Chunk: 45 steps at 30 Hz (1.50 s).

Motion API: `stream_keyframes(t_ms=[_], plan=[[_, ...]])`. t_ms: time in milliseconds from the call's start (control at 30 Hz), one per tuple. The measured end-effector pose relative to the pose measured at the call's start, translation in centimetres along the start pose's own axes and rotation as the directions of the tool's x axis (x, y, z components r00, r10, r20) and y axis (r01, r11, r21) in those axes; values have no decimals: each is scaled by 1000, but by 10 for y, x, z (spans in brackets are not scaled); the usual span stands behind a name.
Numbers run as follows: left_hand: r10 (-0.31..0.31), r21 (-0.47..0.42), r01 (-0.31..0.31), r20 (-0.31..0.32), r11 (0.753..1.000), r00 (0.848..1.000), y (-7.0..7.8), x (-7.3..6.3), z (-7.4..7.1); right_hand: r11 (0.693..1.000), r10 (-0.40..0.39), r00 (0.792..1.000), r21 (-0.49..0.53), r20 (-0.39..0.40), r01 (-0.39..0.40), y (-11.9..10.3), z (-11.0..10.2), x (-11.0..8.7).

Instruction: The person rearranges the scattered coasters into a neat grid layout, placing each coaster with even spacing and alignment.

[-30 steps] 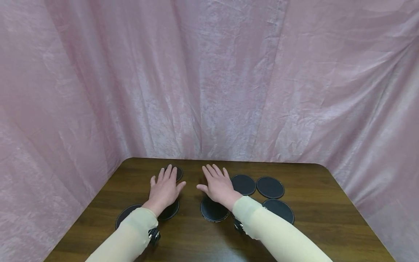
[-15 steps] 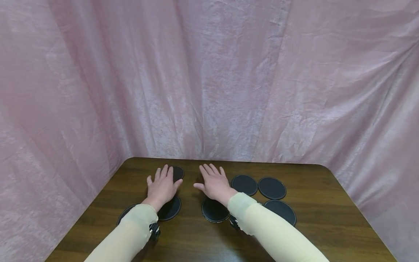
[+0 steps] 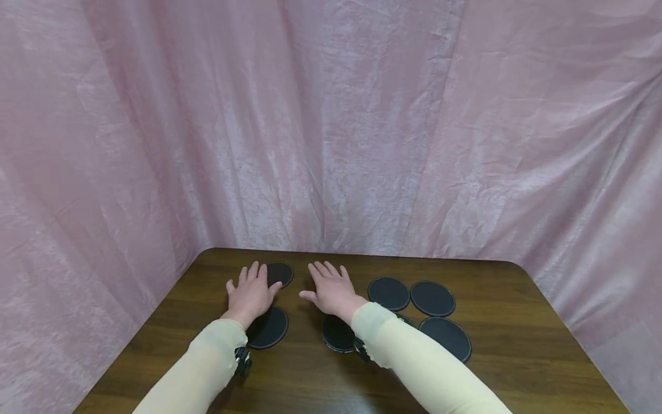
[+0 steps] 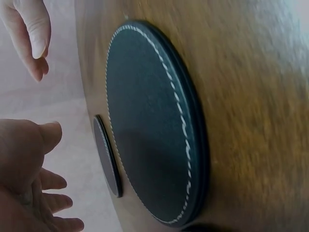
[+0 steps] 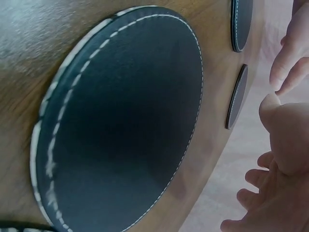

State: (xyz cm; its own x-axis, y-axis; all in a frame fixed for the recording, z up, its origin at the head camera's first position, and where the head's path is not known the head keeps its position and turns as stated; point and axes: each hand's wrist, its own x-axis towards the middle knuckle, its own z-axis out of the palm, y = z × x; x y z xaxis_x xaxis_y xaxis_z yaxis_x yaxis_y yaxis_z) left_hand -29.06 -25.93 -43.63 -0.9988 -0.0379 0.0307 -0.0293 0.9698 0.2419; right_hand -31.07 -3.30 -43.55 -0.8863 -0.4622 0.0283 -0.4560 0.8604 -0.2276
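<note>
My left hand (image 3: pixel 249 296), fingers spread, hovers over the left side of the table and holds nothing. Just below it lies a round black coaster (image 3: pixel 269 329) with pale edge stitching, large in the left wrist view. Beyond, a second coaster (image 3: pixel 280 274) lies near the back edge, partly behind the fingers. My right hand (image 3: pixel 332 290) hangs in the air with fingers extended, also holding nothing. Under its wrist sits another coaster (image 3: pixel 337 333), partly covered by the hand and cuff; its stitching shows in the right wrist view.
Right of the right hand, several black coasters lie close together: one at back (image 3: pixel 389 293), one beside it (image 3: pixel 433 298), one nearer (image 3: pixel 446 338), and one mostly behind the sleeve (image 3: pixel 405 319). The brown wooden table (image 3: pixel 517 345) meets a pink curtain (image 3: pixel 362 144) behind.
Both hands have drifted left, fingers still extended. The view has turned slightly left. A coaster at the far left has gone out of sight behind the left sleeve.
</note>
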Motion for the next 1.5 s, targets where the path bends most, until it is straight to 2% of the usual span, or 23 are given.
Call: stream_keyframes(t_ms=[167,367,567,733,933,1333,1500], plan=[[-19,-8,19,21,1000,1000,-7,2,0,1000,-15,999,-11,35,15,-6,0,1],[-38,-11,39,37,999,999,-12,3,3,999,-31,999,-21,39,32,-11,0,1],[-37,-12,38,53,999,998,-12,1,1,999,-33,997,-29,67,35,-12,14,11],[-30,-10,31,83,999,996,-11,4,2,998,-30,994,-47,102,35,-21,5,8],[-38,-4,39,109,999,993,-12,7,5,999,-41,990,-12,133,43,-26,13,17],[-22,44,15,159,999,987,-11,0,2,998,-40,986,-36,164,47,-34,14,20],[-13,56,4,160,998,987,-12,-1,1,998,-43,986,-31,164,48,-33,15,19]])
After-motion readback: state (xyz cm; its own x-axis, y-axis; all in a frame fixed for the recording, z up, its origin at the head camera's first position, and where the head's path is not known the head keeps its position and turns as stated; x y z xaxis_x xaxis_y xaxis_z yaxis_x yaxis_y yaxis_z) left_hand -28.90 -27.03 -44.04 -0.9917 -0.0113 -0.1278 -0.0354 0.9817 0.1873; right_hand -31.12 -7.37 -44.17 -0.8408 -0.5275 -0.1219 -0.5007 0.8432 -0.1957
